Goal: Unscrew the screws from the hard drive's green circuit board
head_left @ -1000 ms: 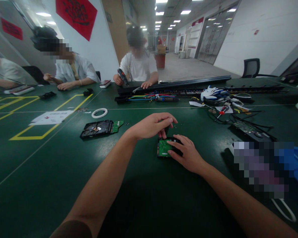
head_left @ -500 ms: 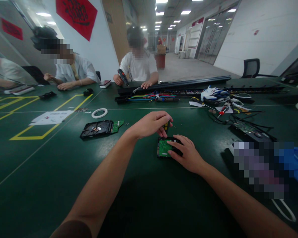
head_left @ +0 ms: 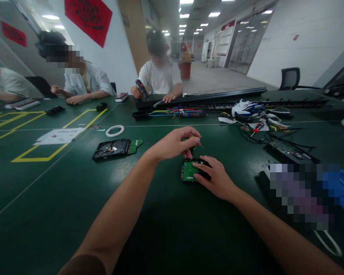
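Note:
A small hard drive with a green circuit board [head_left: 189,170] lies face up on the green table [head_left: 60,198]. My right hand [head_left: 215,177] lies on its right side, fingers pressed down on the drive. My left hand [head_left: 174,144] hovers just behind the drive, fingers curled round a small dark tool whose tip points down at the board; little of the tool shows.
A second opened drive with its board [head_left: 114,148] lies to the left, near a tape ring [head_left: 115,130] and a paper sheet [head_left: 59,135]. Long black rails with coloured wires [head_left: 189,109], gloves [head_left: 243,107] and a screwdriver [head_left: 256,128] lie behind. Two people sit across the table.
My left hand has lifted slightly and its fingers have turned around the small tool. The right hand and the drive have stayed in place.

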Motion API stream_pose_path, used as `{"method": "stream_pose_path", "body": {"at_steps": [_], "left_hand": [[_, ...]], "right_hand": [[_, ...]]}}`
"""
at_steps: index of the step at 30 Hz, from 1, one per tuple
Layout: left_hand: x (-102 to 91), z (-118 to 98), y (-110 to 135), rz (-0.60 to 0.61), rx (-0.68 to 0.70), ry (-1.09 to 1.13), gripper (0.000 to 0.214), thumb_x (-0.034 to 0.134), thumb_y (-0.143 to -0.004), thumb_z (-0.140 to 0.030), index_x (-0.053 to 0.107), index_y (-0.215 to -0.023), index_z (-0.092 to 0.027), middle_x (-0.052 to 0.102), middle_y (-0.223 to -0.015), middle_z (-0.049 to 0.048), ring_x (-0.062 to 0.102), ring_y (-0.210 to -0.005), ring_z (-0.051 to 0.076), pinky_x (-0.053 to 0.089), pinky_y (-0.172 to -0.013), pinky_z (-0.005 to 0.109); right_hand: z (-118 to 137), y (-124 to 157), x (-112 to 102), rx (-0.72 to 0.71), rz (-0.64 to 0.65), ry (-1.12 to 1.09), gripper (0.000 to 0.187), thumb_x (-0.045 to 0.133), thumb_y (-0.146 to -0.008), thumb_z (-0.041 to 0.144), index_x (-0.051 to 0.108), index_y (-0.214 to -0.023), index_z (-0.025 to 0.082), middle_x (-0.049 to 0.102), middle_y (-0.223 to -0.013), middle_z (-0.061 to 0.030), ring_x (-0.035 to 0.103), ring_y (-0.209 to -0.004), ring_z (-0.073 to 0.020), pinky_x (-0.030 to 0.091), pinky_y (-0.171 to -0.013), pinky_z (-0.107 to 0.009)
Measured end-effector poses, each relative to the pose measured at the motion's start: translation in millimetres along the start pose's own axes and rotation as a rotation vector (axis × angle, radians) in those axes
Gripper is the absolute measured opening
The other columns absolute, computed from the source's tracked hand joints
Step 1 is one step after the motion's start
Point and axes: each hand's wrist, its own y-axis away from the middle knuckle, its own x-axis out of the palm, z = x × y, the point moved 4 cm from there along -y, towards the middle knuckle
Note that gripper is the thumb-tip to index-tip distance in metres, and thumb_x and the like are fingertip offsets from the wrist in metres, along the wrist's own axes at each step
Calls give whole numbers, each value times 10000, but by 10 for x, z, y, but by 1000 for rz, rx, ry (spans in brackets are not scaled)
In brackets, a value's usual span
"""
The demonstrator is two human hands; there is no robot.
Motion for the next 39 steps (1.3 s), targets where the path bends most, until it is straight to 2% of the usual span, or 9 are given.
{"method": "stream_pose_path", "body": {"at_steps": [3,6,10,19,26,32,39], "left_hand": [[6,5,-7,29,7,-9,280,569,-1055,-416,655,-1093,-152,733,-1067,84,701,-648,86,548,-572,193],[1,28,-11,23,-43,37,335,512,-1073,-444,667,-1059,-147,719,-1031,78,711,-655,102,564,-586,211],[9,48,-7,35,-112,132,333,442,-1085,-396,658,-1061,-145,717,-1038,88,742,-694,130,602,-630,246],[-30,107,-38,-36,-79,35,305,573,-1048,-467,609,-1008,-167,654,-824,23,719,-659,137,579,-608,248],[-49,54,-6,-16,-105,-51,350,508,-1067,-474,694,-1110,-180,691,-905,30,686,-639,104,526,-583,216],[-58,63,-13,-24,-81,-48,341,552,-1048,-472,687,-1003,-162,682,-852,29,699,-647,121,544,-601,241],[-44,118,-35,-100,-127,-38,344,639,-1009,-488,576,-868,-181,653,-699,16,697,-595,138,521,-543,236]], "right_hand": [[3,0,-5,0,-1,0,443,606,-1027,501,662,-1435,337,539,-1578,-116,463,-1496,-356,375,-1202,-650],[3,-2,-8,2,5,-1,444,604,-1029,499,662,-1437,335,531,-1584,-122,454,-1501,-361,381,-1195,-649],[0,-2,-8,-3,9,-2,451,600,-1029,504,654,-1446,340,530,-1584,-121,459,-1496,-362,382,-1191,-657],[-38,10,32,10,2,-1,460,607,-1023,514,654,-1449,344,521,-1597,-116,442,-1512,-365,369,-1204,-665],[-18,8,10,12,12,-16,454,602,-1026,508,658,-1443,336,530,-1590,-125,443,-1512,-367,364,-1202,-673],[-25,9,14,13,4,-17,451,606,-1024,512,655,-1441,347,527,-1592,-114,444,-1511,-360,358,-1205,-672],[-22,14,1,9,-4,-21,446,604,-1025,511,651,-1444,365,529,-1592,-103,448,-1507,-366,371,-1192,-681]]}}
